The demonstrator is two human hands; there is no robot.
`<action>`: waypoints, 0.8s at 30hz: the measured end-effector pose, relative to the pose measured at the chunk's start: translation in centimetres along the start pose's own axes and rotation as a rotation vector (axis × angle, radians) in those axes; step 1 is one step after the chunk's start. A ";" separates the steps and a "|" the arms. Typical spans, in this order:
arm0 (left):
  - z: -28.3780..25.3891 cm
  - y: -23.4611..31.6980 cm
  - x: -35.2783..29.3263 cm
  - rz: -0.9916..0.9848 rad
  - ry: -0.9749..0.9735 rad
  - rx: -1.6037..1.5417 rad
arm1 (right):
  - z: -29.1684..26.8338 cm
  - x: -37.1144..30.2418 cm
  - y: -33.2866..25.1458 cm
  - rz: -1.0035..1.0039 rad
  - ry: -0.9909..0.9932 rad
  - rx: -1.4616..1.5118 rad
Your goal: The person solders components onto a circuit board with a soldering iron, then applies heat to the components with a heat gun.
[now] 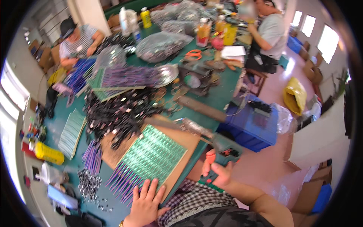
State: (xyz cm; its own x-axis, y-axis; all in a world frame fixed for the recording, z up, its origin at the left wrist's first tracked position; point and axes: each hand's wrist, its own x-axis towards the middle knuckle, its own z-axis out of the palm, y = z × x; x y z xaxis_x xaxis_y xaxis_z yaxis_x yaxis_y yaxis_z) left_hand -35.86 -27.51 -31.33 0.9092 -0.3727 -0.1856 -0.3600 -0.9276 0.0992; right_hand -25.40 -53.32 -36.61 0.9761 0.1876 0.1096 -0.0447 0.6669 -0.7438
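My right hand (219, 172) is closed round the grip of a gun-shaped power tool (227, 147), dark green-grey with an orange trigger. Its silvery barrel (193, 126) points left over the table edge. My left hand (145, 204) lies with fingers spread at the lower edge of a flat green panel (155, 153) patterned in rows. Thin purple strips (123, 183) stick out from the panel's lower left side, beside my left fingertips. Under the panel lies a brown board (191, 142). Just beyond it is a tangled heap of black cables (113, 113).
Small metal pieces (89, 183) lie left, near a yellow bottle (49, 153). Stacked panels with purple strips (124, 77), plastic bags (162, 45) and orange-handled scissors (193, 55) lie farther back. A blue crate (249, 125) stands right of the table. Two other people sit across it.
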 end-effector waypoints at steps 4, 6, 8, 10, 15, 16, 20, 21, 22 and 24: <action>-2.0 1.3 -0.1 -0.007 0.005 -0.091 | 0.6 1.1 0.2 0.045 -0.020 0.072; -1.5 1.3 0.1 0.001 0.016 -0.082 | 1.4 2.4 0.1 0.097 -0.029 0.087; -0.8 0.9 0.0 0.086 0.206 -0.220 | 2.4 4.1 0.3 0.159 -0.053 0.116; -0.6 0.8 0.2 0.130 0.218 -0.181 | 3.3 5.9 0.6 0.236 -0.114 0.133; -1.0 1.0 0.4 0.153 0.049 -0.123 | 3.0 8.4 3.5 0.260 -0.220 0.093; -0.9 1.0 0.4 0.161 0.051 -0.128 | 2.8 8.6 3.8 0.291 -0.234 0.083; -0.6 0.9 0.4 0.157 0.070 -0.164 | 2.4 9.0 3.7 0.303 -0.267 0.123; -0.6 0.8 0.4 0.157 0.071 -0.174 | 2.4 9.0 3.6 0.299 -0.265 0.121; -0.6 0.7 0.4 0.162 0.071 -0.173 | 2.5 9.0 3.7 0.296 -0.270 0.126; -0.6 0.6 0.4 0.163 0.070 -0.179 | 2.4 9.0 3.7 0.292 -0.274 0.133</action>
State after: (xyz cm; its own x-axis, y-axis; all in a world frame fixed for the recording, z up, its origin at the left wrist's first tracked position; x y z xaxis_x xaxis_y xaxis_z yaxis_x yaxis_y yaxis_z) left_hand -35.61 -28.22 -30.80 0.8567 -0.5088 -0.0850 -0.4661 -0.8341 0.2951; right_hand -17.26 -47.42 -36.72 0.8263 0.5558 0.0914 -0.3562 0.6413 -0.6796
